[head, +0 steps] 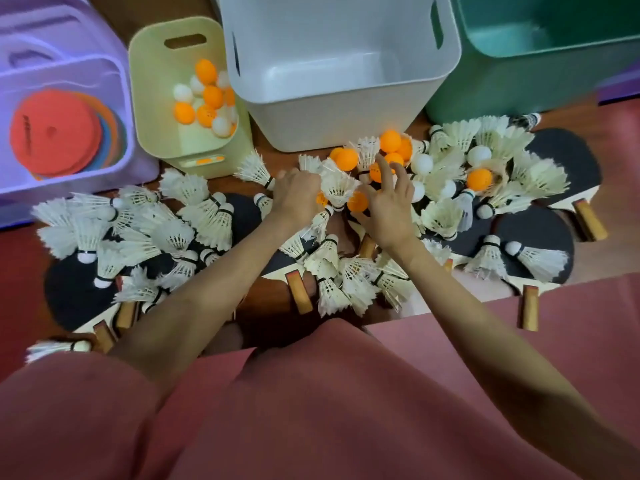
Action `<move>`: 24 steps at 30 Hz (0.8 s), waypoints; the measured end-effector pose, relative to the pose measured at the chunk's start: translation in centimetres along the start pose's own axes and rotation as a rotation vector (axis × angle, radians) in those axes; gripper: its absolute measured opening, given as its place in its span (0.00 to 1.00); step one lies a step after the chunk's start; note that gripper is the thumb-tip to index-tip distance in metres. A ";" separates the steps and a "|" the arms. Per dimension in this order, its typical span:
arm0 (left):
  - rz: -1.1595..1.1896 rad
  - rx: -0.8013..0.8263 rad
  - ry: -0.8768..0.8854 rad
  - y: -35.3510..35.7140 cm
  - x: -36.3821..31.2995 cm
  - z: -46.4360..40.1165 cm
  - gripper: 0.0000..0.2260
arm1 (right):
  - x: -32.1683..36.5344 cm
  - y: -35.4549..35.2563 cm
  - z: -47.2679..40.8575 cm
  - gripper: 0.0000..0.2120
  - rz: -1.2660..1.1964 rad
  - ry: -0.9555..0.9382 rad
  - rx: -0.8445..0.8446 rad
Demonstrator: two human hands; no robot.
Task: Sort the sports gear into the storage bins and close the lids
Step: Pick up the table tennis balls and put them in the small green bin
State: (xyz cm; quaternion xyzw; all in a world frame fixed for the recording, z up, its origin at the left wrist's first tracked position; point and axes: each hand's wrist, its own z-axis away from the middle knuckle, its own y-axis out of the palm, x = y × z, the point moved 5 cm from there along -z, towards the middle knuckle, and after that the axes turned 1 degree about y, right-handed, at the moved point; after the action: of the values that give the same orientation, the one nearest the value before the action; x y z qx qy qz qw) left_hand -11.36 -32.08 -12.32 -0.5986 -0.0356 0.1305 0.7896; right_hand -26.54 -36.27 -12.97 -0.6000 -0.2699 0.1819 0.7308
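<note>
Fingers (pixel 398 178) of the right hand (pixel 388 209) spread wide above an orange table-tennis ball (pixel 357 201); left hand (pixel 298 195) curled among white feather shuttlecocks (pixel 337 188), grip indiscernible.

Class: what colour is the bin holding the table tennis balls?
Pale yellow-green bin, seen in the head view.

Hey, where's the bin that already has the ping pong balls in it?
The pale yellow bin stands upper left in the head view, between the purple bin holding coloured discs and the empty white bin.
</note>
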 end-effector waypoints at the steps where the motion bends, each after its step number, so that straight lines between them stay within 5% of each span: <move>1: -0.009 0.003 -0.012 0.1 -0.3 0.1 0.12 | 0.0 0.2 -0.2 0.19 0.001 0.007 0.000; 7: 0.024 -0.053 -0.057 0.4 -0.4 0.3 0.10 | -1.0 0.4 -0.3 0.12 -0.037 -0.024 -0.044; 16: 0.282 -0.285 -0.083 -2.4 1.1 3.6 0.12 | -1.5 -1.9 1.4 0.17 -0.256 -0.051 -0.139; 24: 0.543 -0.505 -0.185 -6.3 6.9 7.8 0.14 | 3.7 -5.6 0.1 0.15 -0.584 -0.120 -0.182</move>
State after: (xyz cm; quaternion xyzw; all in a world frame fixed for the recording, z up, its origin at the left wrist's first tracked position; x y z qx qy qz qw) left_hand -5.33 -24.65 -4.81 -0.7475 0.0220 0.3754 0.5475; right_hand -23.97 -35.20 -6.89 -0.5483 -0.4888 -0.0253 0.6781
